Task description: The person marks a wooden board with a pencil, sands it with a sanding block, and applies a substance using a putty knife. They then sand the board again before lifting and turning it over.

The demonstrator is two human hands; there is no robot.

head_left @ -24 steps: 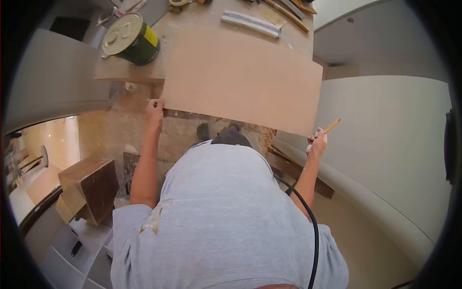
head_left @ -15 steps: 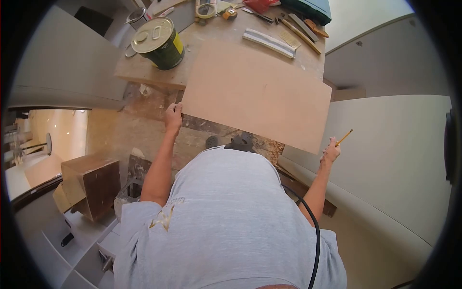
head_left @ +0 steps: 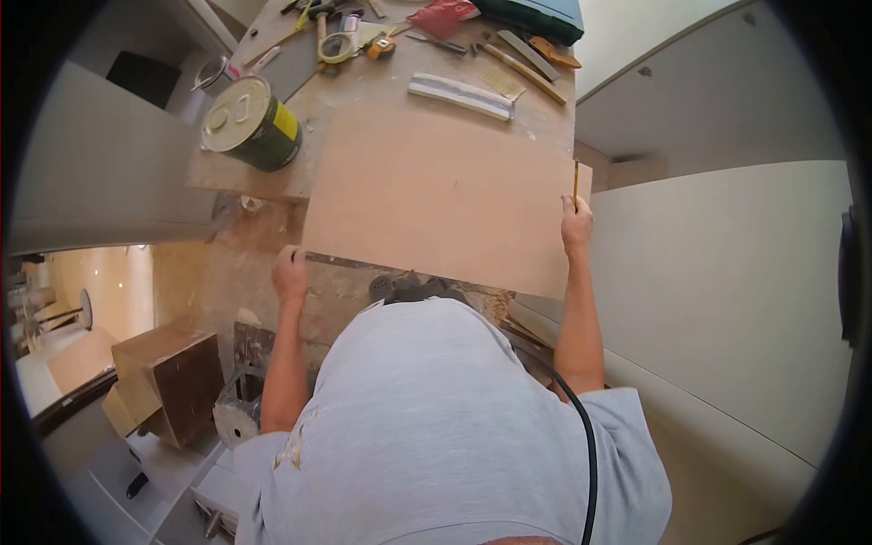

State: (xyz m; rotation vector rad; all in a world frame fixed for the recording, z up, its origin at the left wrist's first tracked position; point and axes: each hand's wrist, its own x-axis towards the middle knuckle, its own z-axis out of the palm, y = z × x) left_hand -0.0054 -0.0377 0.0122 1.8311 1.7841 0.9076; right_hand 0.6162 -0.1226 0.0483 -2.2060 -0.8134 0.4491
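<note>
A thin, flat wooden board lies on the workbench, its near side jutting out over the front edge toward my body. My left hand is at the board's near left corner, with its fingers curled closed against that corner. At the opposite end, my right hand is closed around a pencil, which points away from me over the board's right edge. That hand overlaps the right side of the board; whether it presses on it is hard to tell.
On the workbench stand a lidded can, a tape roll, a tape measure, a pale bar and several hand tools. A large white panel is at the right. A wooden box stands lower left.
My right hand has moved in from the right to the board's right edge, its pencil turning to point away from me. My left hand has stayed by the near left corner. The view has shifted.
</note>
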